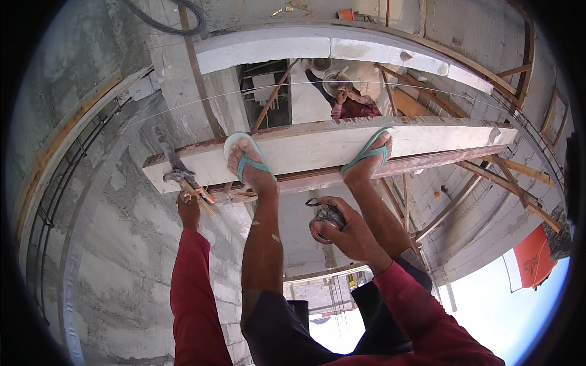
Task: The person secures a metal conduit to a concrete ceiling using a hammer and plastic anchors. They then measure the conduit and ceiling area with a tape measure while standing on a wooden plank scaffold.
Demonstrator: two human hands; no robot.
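Observation:
My right hand [351, 235] is closed round a compact, rounded tape measure [327, 221], dark and grey with a red edge and a black loop on top. It is held up between my knees, above the drop. At the left end of a pale plank [305, 149], my left hand [189, 210] has its fingers curled against a cluster of tools. Among these are a hammer [180, 175] with a wooden handle, a grey blade-like tool [168, 154] and an orange-tipped handle [207, 196]. The fingers are partly hidden, so what they grip is unclear.
My feet in turquoise flip-flops [244, 152] stand on the plank. Below, a co-worker [354, 107] has hands together near a bucket [334, 80]. A thin string [244, 91] crosses beyond the plank, before a curved white block wall [268, 52]. Timber braces [506, 177] lean at right.

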